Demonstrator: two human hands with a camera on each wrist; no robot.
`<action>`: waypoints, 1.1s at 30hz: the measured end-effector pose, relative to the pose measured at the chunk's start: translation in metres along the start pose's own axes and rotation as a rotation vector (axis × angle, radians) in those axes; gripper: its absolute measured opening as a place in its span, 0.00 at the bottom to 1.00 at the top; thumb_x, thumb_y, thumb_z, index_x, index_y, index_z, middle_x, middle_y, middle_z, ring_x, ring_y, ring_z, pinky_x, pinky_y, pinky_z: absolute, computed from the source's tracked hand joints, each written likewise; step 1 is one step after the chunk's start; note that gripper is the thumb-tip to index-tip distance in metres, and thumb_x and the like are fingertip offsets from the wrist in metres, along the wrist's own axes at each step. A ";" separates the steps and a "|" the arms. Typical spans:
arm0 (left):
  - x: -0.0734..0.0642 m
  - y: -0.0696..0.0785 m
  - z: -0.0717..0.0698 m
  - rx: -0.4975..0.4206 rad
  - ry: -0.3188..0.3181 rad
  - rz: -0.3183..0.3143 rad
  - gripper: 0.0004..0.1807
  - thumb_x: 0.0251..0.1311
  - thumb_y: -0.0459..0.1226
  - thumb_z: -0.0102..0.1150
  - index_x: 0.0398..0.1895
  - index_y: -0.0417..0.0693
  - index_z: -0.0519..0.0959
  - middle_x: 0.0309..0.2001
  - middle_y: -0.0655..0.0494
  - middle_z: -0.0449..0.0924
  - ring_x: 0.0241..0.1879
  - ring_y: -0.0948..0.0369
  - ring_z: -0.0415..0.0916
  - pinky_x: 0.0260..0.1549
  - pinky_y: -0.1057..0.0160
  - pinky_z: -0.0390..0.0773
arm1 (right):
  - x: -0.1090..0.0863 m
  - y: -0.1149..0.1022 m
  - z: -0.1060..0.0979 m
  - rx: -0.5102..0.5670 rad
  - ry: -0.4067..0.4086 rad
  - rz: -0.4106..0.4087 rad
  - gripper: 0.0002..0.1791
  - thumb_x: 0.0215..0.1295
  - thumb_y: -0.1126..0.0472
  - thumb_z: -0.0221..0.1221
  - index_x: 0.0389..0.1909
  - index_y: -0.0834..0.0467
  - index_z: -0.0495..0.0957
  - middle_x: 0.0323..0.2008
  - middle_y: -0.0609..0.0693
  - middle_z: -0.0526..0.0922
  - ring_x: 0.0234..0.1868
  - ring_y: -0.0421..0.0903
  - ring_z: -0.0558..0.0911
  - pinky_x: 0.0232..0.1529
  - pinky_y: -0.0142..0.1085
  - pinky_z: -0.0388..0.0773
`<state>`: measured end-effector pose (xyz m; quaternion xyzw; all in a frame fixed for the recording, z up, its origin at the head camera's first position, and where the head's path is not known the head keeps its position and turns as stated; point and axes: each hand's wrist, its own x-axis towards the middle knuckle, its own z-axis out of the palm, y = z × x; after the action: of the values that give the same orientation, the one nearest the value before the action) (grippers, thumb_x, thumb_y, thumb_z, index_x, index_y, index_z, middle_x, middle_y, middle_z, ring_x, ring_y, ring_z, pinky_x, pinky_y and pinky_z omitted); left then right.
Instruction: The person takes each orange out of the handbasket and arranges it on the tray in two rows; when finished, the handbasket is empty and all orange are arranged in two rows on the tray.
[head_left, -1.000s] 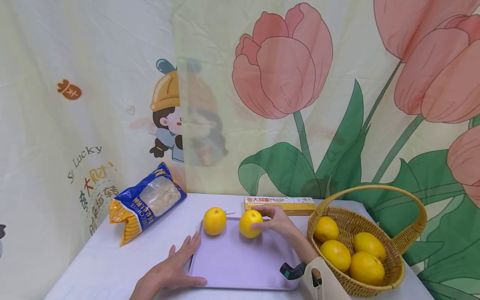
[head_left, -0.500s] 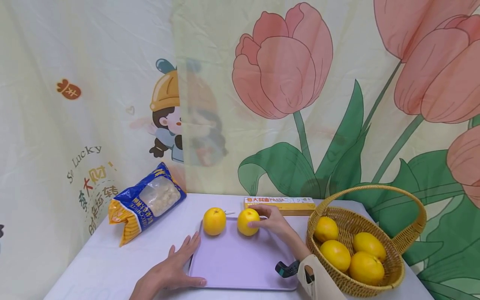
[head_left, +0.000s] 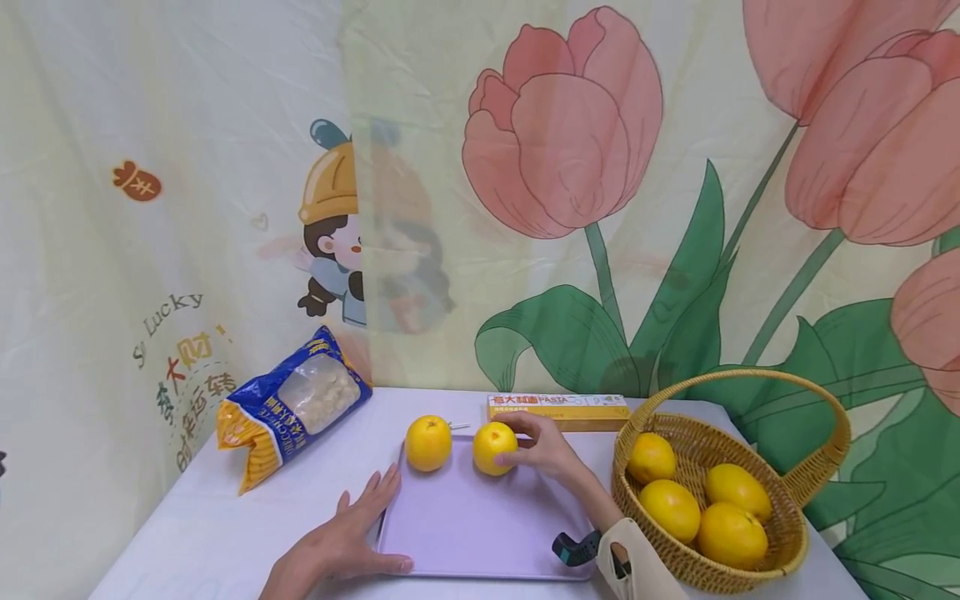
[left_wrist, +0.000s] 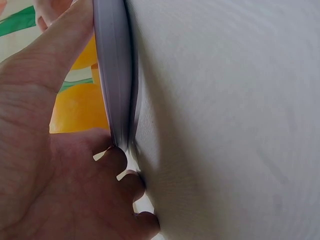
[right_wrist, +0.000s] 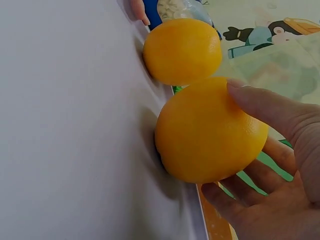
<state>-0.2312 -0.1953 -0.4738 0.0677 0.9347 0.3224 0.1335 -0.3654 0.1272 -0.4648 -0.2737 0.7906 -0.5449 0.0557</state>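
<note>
The right hand (head_left: 546,448) grips a yellow orange (head_left: 493,447) resting at the far edge of the lilac tray (head_left: 480,525), near a second orange (head_left: 428,442) (apart, not touching). The left hand (head_left: 341,542) lies flat, fingers straight, pressing the tray's left edge. Beside it, a wicker basket (head_left: 787,546) holds more oranges

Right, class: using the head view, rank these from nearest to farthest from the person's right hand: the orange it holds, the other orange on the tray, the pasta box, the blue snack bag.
1. Held orange, in the right hand, at the tray's far edge.
2. Pasta box, just behind the hand.
3. Other orange, to the left on the tray.
4. Blue snack bag, far left.
</note>
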 end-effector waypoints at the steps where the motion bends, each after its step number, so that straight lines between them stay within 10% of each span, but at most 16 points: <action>1: 0.000 0.000 0.000 -0.001 -0.001 -0.002 0.72 0.45 0.56 0.87 0.89 0.46 0.51 0.87 0.37 0.46 0.85 0.35 0.41 0.80 0.28 0.34 | 0.000 0.000 0.000 -0.006 -0.001 -0.004 0.33 0.60 0.68 0.77 0.67 0.67 0.80 0.64 0.63 0.84 0.65 0.64 0.81 0.69 0.57 0.79; 21: 0.002 0.003 0.004 -0.026 -0.008 -0.047 0.73 0.43 0.56 0.88 0.89 0.49 0.51 0.86 0.35 0.45 0.85 0.34 0.40 0.79 0.27 0.33 | -0.010 -0.001 -0.007 0.000 0.031 -0.023 0.41 0.59 0.68 0.79 0.72 0.72 0.72 0.69 0.71 0.77 0.70 0.69 0.78 0.72 0.58 0.75; 33: -0.001 0.002 0.000 -0.031 -0.001 -0.018 0.73 0.43 0.56 0.88 0.89 0.47 0.52 0.86 0.36 0.45 0.85 0.34 0.40 0.79 0.27 0.33 | -0.063 -0.042 -0.023 0.032 0.079 -0.062 0.42 0.63 0.67 0.77 0.76 0.66 0.69 0.70 0.70 0.77 0.72 0.67 0.76 0.72 0.49 0.76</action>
<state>-0.2304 -0.1937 -0.4725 0.0574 0.9300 0.3358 0.1379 -0.3051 0.1668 -0.4315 -0.2753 0.7744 -0.5695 0.0120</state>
